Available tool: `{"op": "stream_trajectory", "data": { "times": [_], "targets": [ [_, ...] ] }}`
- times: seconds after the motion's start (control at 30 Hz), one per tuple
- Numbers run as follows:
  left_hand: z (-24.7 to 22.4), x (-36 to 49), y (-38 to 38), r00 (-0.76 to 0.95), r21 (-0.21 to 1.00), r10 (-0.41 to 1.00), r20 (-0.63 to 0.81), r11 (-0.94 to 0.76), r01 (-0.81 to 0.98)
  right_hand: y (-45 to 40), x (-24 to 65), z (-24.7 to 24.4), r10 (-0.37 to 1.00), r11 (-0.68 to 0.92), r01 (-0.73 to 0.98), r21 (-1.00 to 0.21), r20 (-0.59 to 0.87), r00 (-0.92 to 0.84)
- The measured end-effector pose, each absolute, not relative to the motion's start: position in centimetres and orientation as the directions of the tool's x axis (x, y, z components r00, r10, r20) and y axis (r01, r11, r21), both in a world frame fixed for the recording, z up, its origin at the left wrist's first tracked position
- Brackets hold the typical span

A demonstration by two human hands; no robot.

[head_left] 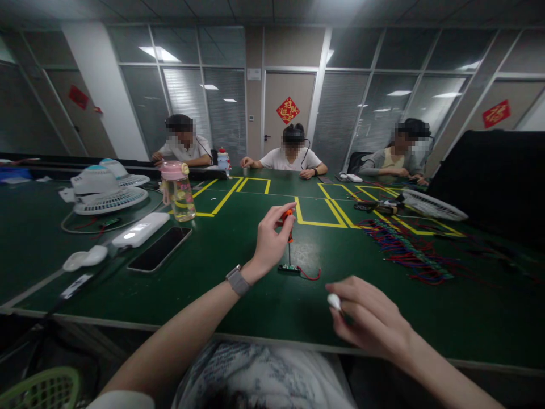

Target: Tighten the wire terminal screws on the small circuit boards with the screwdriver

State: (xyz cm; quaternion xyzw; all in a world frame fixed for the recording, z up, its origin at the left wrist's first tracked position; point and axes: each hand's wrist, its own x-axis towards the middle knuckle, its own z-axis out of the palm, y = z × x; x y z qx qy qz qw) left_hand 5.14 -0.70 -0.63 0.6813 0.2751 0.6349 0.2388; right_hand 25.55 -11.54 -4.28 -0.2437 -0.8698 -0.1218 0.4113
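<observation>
Right hand (pixel 370 315): your fingers pinch a white piece (pixel 334 301).
Left hand (pixel 272 236): yours grip the orange driver (pixel 289 213).
Board (pixel 288 268): on the bench (pixel 298 312), at the driver's tip.
Shaft (pixel 289 254): hold it upright against slipping.

- Your screwdriver (pixel 290 238): plastic-looking handle, metal shaft
- Your wristwatch (pixel 237 280): metallic-looking, satin band
- The tabletop (pixel 230 250) before you: smooth, faintly glossy
- The phone (pixel 159 250): glossy, glass-like screen

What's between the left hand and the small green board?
In the head view, a screwdriver: the left hand holds its orange handle, the shaft points down to the green board.
</observation>
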Motion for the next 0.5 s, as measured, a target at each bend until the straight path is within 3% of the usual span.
{"op": "stream_trajectory", "data": {
  "times": [0.07,0.23,0.33,0.5],
  "targets": [
    [-0.6,5.1,-0.7,0.045,0.670,0.674,0.737,-0.738,0.075,-9.3,26.2,-5.0,0.410,0.821,0.569,-0.034,0.730,-0.547],
    [-0.5,5.0,-0.7,0.048,0.667,0.672,0.739,-0.740,0.091,-6.6,27.4,-6.6,0.731,0.669,0.646,-0.367,0.481,-0.484],
    [-0.6,5.0,-0.7,0.048,0.660,0.666,0.744,-0.744,0.102,-6.7,26.8,-6.5,0.772,0.635,0.620,-0.461,0.420,-0.478],
    [-0.6,5.1,-0.8,0.071,0.660,0.665,0.744,-0.747,0.081,-6.2,25.8,-6.0,0.767,0.641,0.565,-0.520,0.394,-0.506]
  ]
}}
